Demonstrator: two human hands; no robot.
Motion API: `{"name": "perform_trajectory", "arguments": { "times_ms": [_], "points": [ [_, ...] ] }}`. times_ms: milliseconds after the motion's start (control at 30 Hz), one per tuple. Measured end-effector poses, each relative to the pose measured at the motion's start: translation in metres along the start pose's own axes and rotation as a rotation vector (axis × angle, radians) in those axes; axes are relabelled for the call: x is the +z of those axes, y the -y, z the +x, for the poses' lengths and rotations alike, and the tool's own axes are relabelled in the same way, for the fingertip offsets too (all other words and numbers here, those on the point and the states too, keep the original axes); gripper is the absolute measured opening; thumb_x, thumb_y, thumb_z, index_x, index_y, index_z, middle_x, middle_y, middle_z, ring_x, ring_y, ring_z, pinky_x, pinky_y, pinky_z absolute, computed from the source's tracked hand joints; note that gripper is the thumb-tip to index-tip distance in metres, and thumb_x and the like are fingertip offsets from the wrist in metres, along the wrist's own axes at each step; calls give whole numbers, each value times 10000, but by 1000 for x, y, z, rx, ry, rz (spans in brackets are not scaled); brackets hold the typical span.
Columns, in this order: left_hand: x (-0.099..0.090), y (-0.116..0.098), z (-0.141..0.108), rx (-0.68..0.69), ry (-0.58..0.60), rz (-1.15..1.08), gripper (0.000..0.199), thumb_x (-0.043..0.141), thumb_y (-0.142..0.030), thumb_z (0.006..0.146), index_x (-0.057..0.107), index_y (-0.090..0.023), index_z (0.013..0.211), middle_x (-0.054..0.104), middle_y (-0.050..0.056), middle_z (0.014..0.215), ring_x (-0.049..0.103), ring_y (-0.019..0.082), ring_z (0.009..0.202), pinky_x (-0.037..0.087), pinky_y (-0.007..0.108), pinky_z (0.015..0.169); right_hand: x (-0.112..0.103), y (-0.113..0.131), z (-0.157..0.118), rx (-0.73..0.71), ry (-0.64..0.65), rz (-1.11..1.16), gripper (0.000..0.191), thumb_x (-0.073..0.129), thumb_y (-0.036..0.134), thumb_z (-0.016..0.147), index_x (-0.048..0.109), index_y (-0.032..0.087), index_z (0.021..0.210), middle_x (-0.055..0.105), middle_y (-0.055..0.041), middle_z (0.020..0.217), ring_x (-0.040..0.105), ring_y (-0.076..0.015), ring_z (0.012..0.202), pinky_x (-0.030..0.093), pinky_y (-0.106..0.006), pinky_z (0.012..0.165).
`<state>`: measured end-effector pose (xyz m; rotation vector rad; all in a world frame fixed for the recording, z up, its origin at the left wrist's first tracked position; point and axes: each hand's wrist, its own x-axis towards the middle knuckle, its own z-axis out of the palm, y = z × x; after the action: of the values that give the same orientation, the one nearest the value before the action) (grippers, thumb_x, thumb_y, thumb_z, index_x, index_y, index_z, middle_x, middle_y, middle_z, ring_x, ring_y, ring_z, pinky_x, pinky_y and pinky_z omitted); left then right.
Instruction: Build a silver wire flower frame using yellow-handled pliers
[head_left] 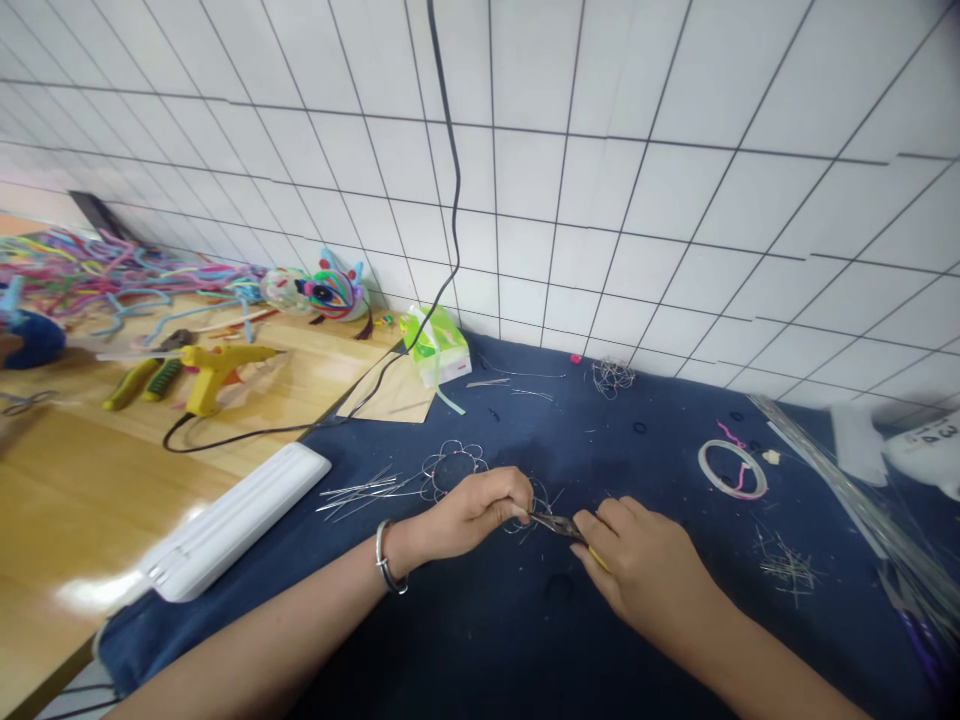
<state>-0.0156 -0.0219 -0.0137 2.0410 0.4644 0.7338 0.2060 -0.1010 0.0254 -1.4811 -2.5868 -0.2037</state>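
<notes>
In the middle of the head view, my left hand [487, 502] is closed in a pinch on thin silver wire [555, 497], whose loops show behind and right of the fingers. My right hand [637, 550] is wrapped round small pliers [559, 524] with a yellow handle. The pliers' jaws point left and reach my left fingertips; what lies between the jaws is too small to tell. A flower-shaped wire frame [454, 468] lies on the dark blue cloth [465, 640], just behind my left hand. Straight wire pieces [364, 493] lie left of it.
A yellow glue gun [214, 375], green-handled pliers [150, 378] and colourful craft stems [112, 270] are on the wooden table at left. A white box [236, 520] and tissue pack [439, 345] stand nearer. At right are a wire coil [733, 469], wire scraps [786, 565] and long wires [840, 485].
</notes>
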Motion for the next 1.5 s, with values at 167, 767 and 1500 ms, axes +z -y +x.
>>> {"name": "perform_trajectory", "arguments": {
  "times_ms": [167,767,1500],
  "points": [
    [0,-4,2,10,-39,58,71,461,-169,869,514,-135,835,540,55,816,512,125,770,432,272,723,-1,4,0,2,-60,-53,149,507,237,817,586,184,932,523,-30,712,481,-153,672,313,-261,542],
    [0,3,-2,97,-95,138,138,405,-115,881,541,-133,882,562,84,876,520,154,882,440,307,789,-3,5,-3,21,-129,-91,191,503,235,822,598,173,975,528,-39,714,476,-154,665,323,-265,540],
    [-2,2,-2,109,-65,103,142,428,-131,877,569,-140,875,601,92,909,559,144,864,470,292,763,-9,1,0,9,-32,-32,197,506,250,813,588,182,979,512,-48,748,472,-173,720,363,-296,625]
  ]
}}
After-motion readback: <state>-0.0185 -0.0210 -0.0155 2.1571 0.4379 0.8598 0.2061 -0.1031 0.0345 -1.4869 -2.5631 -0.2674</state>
